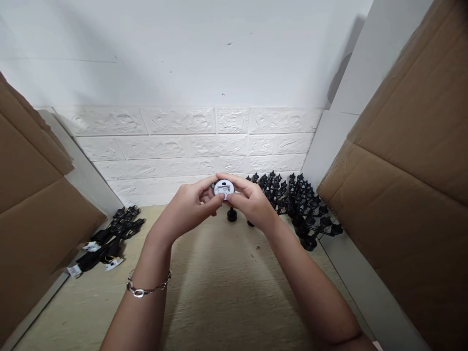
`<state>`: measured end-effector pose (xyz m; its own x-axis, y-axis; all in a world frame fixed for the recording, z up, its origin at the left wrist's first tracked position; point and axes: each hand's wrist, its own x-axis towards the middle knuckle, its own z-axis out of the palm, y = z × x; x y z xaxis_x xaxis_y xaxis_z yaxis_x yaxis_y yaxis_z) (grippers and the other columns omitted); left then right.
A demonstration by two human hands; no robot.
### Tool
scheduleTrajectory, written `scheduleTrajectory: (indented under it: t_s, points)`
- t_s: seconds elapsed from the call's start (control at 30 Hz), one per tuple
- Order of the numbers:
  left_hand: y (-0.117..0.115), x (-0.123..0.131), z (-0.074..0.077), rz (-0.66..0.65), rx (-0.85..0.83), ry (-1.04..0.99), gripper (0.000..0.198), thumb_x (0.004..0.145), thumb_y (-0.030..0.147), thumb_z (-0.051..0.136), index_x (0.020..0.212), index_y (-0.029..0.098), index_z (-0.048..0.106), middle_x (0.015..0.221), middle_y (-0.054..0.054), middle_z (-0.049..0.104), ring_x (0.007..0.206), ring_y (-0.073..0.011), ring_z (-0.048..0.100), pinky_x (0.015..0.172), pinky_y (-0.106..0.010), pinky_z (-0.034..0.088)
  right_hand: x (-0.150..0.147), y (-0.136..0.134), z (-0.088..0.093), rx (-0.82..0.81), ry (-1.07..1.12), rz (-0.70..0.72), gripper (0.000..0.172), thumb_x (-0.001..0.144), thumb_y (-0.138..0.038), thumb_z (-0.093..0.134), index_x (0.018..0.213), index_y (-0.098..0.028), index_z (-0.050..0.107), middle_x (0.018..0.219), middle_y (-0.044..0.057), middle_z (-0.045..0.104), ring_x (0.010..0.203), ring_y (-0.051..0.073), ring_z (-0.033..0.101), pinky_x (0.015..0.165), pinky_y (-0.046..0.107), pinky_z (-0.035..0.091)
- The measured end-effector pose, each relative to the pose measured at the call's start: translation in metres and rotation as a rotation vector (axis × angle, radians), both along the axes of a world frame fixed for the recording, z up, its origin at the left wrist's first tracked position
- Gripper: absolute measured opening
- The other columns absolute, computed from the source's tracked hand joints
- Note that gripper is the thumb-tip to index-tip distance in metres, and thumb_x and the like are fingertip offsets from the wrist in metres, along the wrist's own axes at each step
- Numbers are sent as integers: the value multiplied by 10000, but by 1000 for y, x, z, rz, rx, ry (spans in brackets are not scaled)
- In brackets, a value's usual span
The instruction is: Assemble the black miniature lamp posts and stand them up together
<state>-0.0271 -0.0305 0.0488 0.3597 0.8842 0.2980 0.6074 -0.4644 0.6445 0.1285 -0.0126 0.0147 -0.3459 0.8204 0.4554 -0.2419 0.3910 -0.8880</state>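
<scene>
A white wall with embossed brick-pattern panels (pixel 183 146) closes off the far end of a pale wood-grain table (pixel 219 292). Cardboard sheets (pixel 409 161) lean along the right side, and more cardboard (pixel 32 209) stands on the left. Your left hand (pixel 192 204) and right hand (pixel 248 202) meet above the far middle of the table, both pinching a small round white disc (pixel 224 188) between thumbs and fingertips, clear of the surface. Its face carries small markings, too small to read. Just beyond your hands, two small black pieces (pixel 231 215) stand on the table. A dense cluster of black parts (pixel 300 200) sits right of them. Black parts with white ends (pixel 106 243) lie at left. A chain bracelet (pixel 146 287) circles your left wrist.
</scene>
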Motion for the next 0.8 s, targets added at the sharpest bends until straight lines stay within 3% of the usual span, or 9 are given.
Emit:
scheduleTrajectory:
  t_s: [0.3, 0.47, 0.6, 0.8]
  points:
    - [5, 1, -3, -45, -24, -79, 278, 787, 327, 495, 1029, 198, 540, 549, 40, 491, 520, -107, 524, 450, -202, 365, -1, 0, -1, 47, -40, -50, 421, 696, -131, 520, 1108, -198, 577, 1061, 37, 601, 956, 171, 553, 827, 330, 472]
    - [11, 0, -6, -104, -68, -163, 350, 778, 296, 507, 1110, 184, 510, 507, 56, 421, 464, -84, 450, 404, -181, 327, -3, -2, 0, 64, 4, -54, 405, 679, -117, 516, 1069, -191, 593, 972, 32, 635, 922, 172, 577, 812, 326, 486]
    - [12, 0, -8, -90, -65, -180, 343, 769, 300, 530, 1096, 197, 519, 507, 63, 378, 481, -89, 470, 428, -188, 353, -2, -5, 3, 81, 17, -47, 396, 677, -97, 513, 1052, -189, 599, 1012, 31, 630, 918, 161, 587, 830, 309, 480]
    - [7, 1, -6, -91, -81, -195, 362, 774, 337, 544, 1105, 200, 487, 545, 50, 448, 507, -99, 509, 442, -197, 363, 2, -2, 3, 60, 6, 16, 361, 715, -137, 517, 1059, -206, 596, 998, 25, 632, 878, 146, 592, 819, 314, 482]
